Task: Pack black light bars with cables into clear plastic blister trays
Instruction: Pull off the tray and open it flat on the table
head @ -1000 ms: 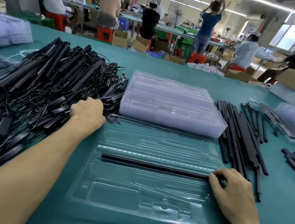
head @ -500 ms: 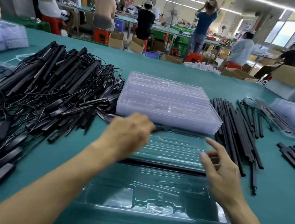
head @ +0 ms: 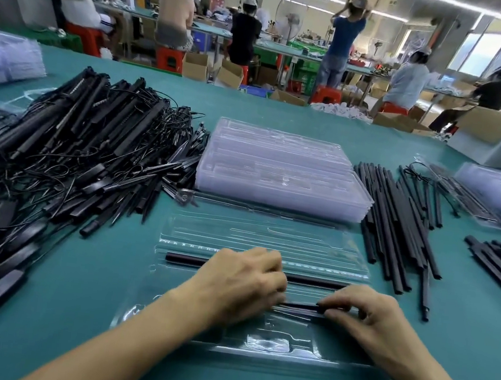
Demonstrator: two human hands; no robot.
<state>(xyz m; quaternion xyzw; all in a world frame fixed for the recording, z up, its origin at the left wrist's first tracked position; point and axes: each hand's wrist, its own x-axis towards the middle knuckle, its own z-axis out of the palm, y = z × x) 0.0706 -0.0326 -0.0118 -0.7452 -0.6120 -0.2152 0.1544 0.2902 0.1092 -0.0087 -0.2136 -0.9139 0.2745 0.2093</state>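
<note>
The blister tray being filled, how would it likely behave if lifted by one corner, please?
Blister tray looks thin and see-through, so probably light and flexy. Its glossy surface may be slippery; the seated light bar could spill.

On the surface [head: 82, 289], an open tray [head: 268, 236] lies nearest, 1 bar [head: 184, 259] in its middle slot, a 2nd bar [head: 301, 306] just in front. A tray stack [head: 283, 171] sits just behind the tray. The cabled bar pile [head: 68, 148] lies left of both, loose bars [head: 397, 214] right.
</note>
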